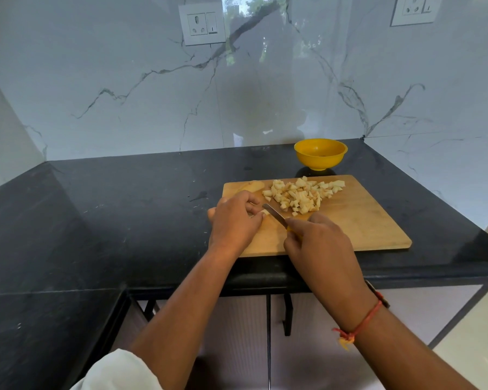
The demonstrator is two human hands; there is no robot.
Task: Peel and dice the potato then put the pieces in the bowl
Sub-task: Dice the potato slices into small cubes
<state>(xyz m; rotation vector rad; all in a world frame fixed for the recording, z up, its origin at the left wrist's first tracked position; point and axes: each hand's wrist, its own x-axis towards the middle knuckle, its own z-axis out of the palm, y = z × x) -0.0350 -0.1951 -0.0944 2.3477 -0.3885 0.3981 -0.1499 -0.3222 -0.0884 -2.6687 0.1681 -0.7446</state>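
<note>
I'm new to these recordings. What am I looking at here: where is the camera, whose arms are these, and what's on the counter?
There is no robot: a person works with bare hands, and the single camera sits on their head, looking forward and down. That is why both arms reach in from the bottom. The right hand grips a knife, its blade angled down toward the board. The left hand holds a small potato piece by the blade. On the board lies a heap of dice, and a pale strip, perhaps peel, at its far left corner. Behind the board a yellow bowl stands on the black counter, with no potato visible in it.
</note>
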